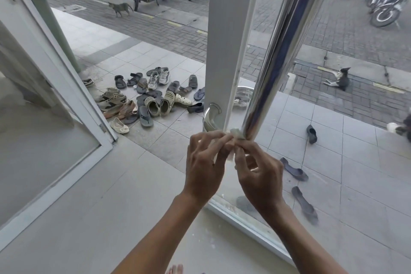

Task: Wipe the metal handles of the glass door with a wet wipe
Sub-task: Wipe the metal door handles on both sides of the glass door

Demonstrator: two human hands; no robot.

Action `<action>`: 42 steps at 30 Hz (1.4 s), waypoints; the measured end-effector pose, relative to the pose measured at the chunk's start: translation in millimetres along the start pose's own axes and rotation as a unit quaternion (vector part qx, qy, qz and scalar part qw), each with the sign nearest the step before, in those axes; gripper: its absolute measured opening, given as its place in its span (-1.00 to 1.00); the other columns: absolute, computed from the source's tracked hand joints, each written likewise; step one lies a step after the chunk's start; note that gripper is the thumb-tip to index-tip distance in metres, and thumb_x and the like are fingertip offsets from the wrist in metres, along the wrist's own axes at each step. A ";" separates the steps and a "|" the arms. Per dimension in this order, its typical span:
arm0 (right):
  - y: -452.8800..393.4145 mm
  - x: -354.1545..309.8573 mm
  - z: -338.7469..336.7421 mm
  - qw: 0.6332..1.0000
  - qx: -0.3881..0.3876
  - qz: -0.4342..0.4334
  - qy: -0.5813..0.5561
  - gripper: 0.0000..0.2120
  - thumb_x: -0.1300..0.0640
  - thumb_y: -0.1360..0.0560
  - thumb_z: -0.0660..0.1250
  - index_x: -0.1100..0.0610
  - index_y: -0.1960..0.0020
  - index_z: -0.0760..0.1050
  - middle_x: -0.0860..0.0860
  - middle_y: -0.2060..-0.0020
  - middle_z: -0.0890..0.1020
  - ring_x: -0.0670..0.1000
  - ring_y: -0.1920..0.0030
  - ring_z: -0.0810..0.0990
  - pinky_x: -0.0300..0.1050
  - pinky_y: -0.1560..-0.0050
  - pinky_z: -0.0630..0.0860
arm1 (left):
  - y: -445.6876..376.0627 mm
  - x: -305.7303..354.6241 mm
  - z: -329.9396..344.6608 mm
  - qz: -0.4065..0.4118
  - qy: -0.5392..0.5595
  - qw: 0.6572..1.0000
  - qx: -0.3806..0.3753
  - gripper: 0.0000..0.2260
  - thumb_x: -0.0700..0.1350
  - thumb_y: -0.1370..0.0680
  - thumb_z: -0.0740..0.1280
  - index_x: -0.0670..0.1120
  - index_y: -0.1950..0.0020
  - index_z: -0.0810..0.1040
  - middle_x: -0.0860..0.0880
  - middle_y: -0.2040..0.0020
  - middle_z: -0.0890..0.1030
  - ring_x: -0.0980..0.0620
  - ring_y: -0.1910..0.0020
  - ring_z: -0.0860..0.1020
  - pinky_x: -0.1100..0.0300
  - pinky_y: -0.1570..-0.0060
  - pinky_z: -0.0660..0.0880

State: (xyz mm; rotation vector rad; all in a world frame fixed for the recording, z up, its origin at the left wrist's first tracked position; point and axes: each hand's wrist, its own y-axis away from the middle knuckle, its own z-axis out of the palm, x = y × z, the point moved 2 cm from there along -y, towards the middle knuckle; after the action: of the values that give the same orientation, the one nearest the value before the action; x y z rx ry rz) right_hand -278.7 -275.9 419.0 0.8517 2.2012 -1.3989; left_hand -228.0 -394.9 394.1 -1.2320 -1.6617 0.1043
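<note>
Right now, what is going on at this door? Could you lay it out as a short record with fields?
Place: open doorway, tiled porch, street beyond
Handle: long polished metal bar on the glass door, running up out of view
Wipe: small crumpled wipe at the bar's lower end
Left hand: pinching the wipe
Right hand: pinching the wipe from the other side
Outside: heap of shoes, two cats, parked scooters

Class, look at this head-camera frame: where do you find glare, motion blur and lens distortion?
Head view: bright reflections streak the polished metal handle; the motorbikes at top right are smeared by blur; wide-angle distortion tilts the white door frame; daylight is soft, with no hard shadows around the hands holding the wet wipe.
</note>
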 end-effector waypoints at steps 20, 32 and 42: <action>-30.3 11.9 -10.3 0.959 0.076 0.142 -0.235 -0.93 0.25 -0.54 0.22 0.20 0.11 0.45 0.06 0.49 0.51 0.07 0.54 0.45 -0.04 0.55 0.40 | -17.4 -20.9 9.8 0.116 -0.039 0.992 -0.017 -0.80 -0.06 -0.61 0.29 -0.06 -0.16 0.63 0.01 -0.20 0.67 -0.15 -0.41 0.42 -0.26 -0.26 0.39; -55.7 16.2 -3.7 0.935 0.031 0.191 -0.298 -0.91 0.25 -0.53 0.20 0.17 0.14 0.44 0.03 0.54 0.43 -0.04 0.59 0.36 -0.21 0.58 0.33 | -40.3 -34.7 6.5 -0.044 -0.060 0.997 0.012 -0.70 0.01 -0.61 0.22 -0.11 0.03 0.69 -0.07 -0.31 0.58 -0.14 -0.46 0.36 -0.02 -0.40 0.29; -61.2 20.7 1.1 0.939 0.005 0.212 -0.271 -0.86 0.33 -0.62 0.18 0.20 0.07 0.47 0.13 0.46 0.45 -0.07 0.54 0.38 -0.21 0.59 0.34 | -79.9 -18.7 -19.2 -0.172 -0.099 0.979 -0.037 -0.72 0.11 -0.58 0.35 -0.05 -0.12 0.68 -0.04 -0.07 0.66 -0.06 0.01 0.62 0.09 0.03 0.54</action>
State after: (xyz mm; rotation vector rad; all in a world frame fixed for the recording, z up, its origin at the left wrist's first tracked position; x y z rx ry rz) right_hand -335.3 -290.3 446.5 0.7687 1.4923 -1.2404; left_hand -267.3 -455.5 437.4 -0.9957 -2.0454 -0.0500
